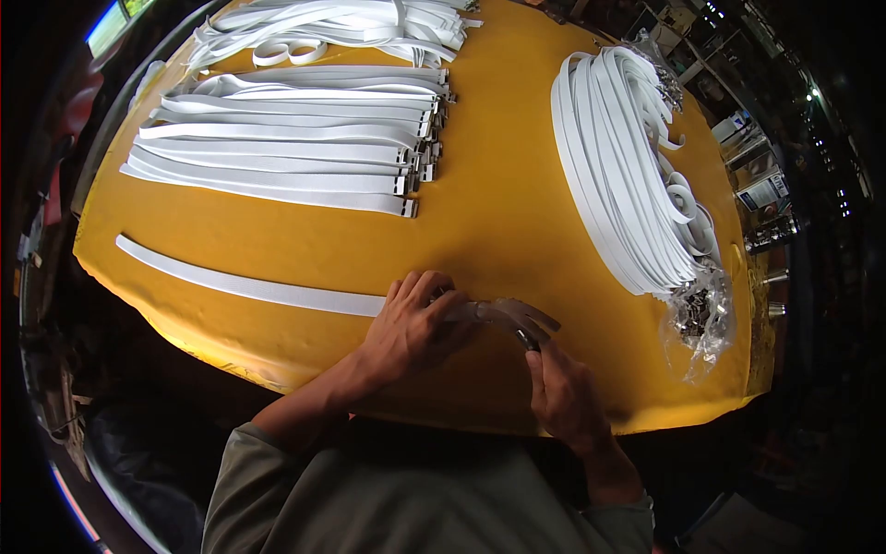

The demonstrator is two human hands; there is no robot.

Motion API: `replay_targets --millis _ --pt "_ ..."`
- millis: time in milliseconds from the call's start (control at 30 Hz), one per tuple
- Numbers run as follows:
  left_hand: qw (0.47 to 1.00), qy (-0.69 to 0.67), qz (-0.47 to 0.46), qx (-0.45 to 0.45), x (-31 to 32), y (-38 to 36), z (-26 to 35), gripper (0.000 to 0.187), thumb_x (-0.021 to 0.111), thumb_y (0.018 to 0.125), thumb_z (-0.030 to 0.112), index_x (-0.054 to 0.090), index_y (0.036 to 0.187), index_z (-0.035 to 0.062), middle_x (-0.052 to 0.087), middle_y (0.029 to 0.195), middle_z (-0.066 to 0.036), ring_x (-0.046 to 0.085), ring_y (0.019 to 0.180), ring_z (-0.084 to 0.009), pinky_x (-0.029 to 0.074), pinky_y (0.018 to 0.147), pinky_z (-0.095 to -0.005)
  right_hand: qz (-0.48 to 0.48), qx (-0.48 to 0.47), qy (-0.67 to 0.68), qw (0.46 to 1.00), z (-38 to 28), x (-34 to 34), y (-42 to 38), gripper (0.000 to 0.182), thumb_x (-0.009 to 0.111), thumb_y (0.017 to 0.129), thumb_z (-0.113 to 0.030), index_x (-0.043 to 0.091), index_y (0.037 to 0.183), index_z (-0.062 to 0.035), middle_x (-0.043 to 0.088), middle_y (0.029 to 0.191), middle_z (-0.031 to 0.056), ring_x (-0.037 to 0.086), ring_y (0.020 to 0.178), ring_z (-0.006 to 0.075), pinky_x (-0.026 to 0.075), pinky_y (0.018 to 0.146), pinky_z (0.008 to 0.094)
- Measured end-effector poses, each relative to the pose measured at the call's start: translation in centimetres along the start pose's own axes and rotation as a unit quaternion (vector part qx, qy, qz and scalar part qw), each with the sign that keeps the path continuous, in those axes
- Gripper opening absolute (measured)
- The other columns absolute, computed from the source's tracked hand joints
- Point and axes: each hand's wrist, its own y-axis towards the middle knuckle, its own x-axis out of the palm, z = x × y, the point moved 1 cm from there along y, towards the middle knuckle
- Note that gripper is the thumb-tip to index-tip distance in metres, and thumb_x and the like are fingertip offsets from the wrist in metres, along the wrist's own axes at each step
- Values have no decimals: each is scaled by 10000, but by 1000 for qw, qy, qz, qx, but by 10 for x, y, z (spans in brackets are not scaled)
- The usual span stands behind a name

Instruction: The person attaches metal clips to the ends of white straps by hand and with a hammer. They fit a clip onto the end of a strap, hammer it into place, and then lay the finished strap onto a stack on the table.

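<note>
So we've got one white strap [249, 284] lying flat along the near edge of the yellow table [498, 222], running from the far left over to our hands. Our left hand [411, 328] sits on the strap's right end, fingers curled and pressed together over it. Our right hand [563, 392] is just beside it, thumb and fingertips pinching a small dark tool [521, 323] that meets the strap end; it's blurred, so we can't tell exactly what it is. Further back on the left is a neat row of finished straps with metal buckles [295, 152], and behind that a looser pile of straps [341, 28]. Off to the right sits a big bundle of plain straps [618, 175], with a clear bag of metal buckles [697, 319] touching its near end.
</note>
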Motion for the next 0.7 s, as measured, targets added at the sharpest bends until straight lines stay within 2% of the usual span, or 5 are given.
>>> replay_targets --millis 100,433,500,633,700 --pt "1000 -5 16 11 2 0 -1 422 800 799 236 636 1171 123 544 1134 -92 542 1075 -308 436 912 -436 -42 24 -13 999 8 9 1 194 475 1033 -208 500 967 -27 645 813 206 650 692 434 519 557 503" --pt "1000 -5 5 3 1 0 0 415 809 789 235 636 1148 117 546 1124 -94 543 1070 -308 438 909 -437 -41 30 -16 999 5 5 11 192 461 1035 -198 509 1009 -13 645 840 225 645 705 451 512 585 530" --pt "1000 -2 16 7 4 0 -1 415 813 782 244 636 1133 113 545 1124 -98 542 1068 -308 439 907 -439 18 20 35 999 0 2 11 207 459 1036 -204 509 1030 -4 638 831 231 642 711 449 509 594 523" --pt "1000 4 14 8 0 3 4 437 805 788 267 641 1165 121 546 1114 -97 546 1061 -303 441 904 -434 40 37 40 998 4 -6 11 233 465 1037 -217 534 1089 -1 640 843 222 642 723 438 511 606 508" --pt "1000 22 -10 0 -2 7 7 420 778 814 296 662 1190 150 552 1113 -89 551 1056 -295 443 908 -429 113 19 -80 990 14 -12 19 262 484 1032 -234 562 1149 -12 644 860 199 644 726 422 516 612 496"
